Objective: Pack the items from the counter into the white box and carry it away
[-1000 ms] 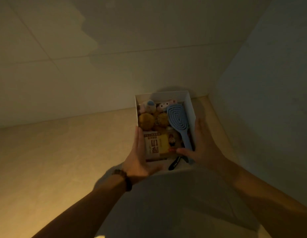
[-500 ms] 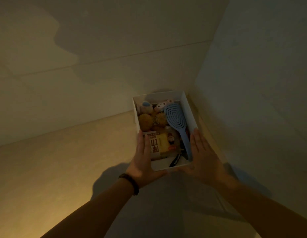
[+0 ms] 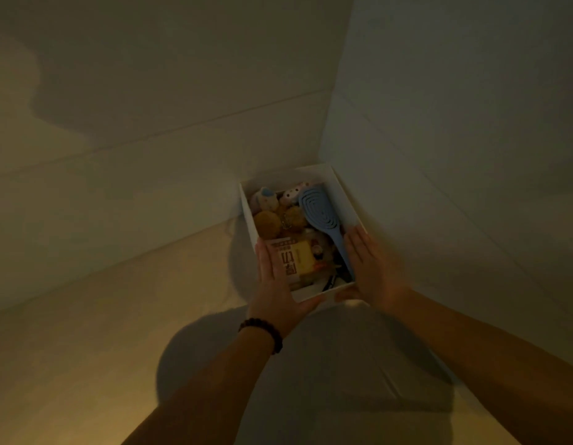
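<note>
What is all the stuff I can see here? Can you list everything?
white box: one, white, in the corner where two walls meet, held between both hands
hairbrush: one, light blue, right side of the box
fuzzy balls: two, brownish yellow, middle of the box
small plush toys: two, pale, far end of the box
packet: one, white with red print and yellow, near end of the box
bead bracelet: one, dark, left wrist
left hand: one, flat against the box's left side
right hand: one, flat against the box's right side
</note>
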Available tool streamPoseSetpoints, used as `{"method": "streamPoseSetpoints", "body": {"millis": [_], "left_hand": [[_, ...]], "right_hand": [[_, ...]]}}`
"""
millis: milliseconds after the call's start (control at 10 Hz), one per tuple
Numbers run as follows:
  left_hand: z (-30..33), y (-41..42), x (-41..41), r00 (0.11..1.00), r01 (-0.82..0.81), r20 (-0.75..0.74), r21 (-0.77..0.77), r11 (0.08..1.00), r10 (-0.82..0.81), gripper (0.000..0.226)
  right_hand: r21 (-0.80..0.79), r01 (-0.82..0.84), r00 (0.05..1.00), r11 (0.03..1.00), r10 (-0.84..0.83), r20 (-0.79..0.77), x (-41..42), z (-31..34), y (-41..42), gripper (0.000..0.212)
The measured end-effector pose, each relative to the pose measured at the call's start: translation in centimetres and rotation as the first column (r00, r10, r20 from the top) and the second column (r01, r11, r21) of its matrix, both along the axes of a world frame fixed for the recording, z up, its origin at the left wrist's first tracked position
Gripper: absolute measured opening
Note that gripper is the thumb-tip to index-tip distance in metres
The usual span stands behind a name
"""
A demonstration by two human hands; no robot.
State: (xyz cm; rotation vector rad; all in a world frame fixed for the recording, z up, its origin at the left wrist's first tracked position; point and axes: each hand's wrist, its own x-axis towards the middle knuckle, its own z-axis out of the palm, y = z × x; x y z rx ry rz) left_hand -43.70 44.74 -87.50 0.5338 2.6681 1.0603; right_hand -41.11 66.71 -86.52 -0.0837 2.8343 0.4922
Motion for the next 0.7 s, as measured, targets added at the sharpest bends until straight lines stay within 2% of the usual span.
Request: {"method": "streamPoseSetpoints", "body": {"millis": [100, 200, 300, 500, 600, 700], "left_hand": [[0.3, 1.8, 0.1, 0.997, -0.073, 0.036, 0.032, 0.997, 0.072, 0.132], [0.6, 4.4, -0.4, 0.997, -0.072, 0.018, -0.004, 0.997, 0.072, 0.127], [0.3, 5.2, -1.0, 0.998, -0.064, 0.016, -0.070, 0.995, 0.065, 0.125], [0.5, 5.1, -1.3, 0.999, -0.030, 0.027, -0.272, 0.962, 0.039, 0.126], [1.9, 4.1, -0.9, 0.999, 0.001, 0.036, -0.359, 0.933, 0.013, 0.130], [5.4, 2.7, -0.8, 1.000, 0.003, 0.030, -0.373, 0.928, 0.009, 0.116]], "right_hand": [[0.114, -0.006, 0.999, 0.993, 0.011, -0.047, -0.8, 0.4, 1.0, 0.116], [0.155, 0.067, 0.998, 0.986, -0.064, -0.025, -2.3, 1.5, 2.4, 0.117], [0.268, -0.024, 1.000, 0.963, 0.024, 0.001, -2.3, 1.6, 2.4, 0.110], [0.308, -0.070, 0.997, 0.949, 0.058, 0.049, -1.6, 3.0, 1.9, 0.095], [0.209, 0.011, 0.993, 0.978, -0.035, 0.111, -0.7, 4.1, 1.1, 0.092], [-0.068, 0.143, 0.984, 0.987, -0.135, 0.117, 0.9, 7.2, 0.3, 0.085]]}}
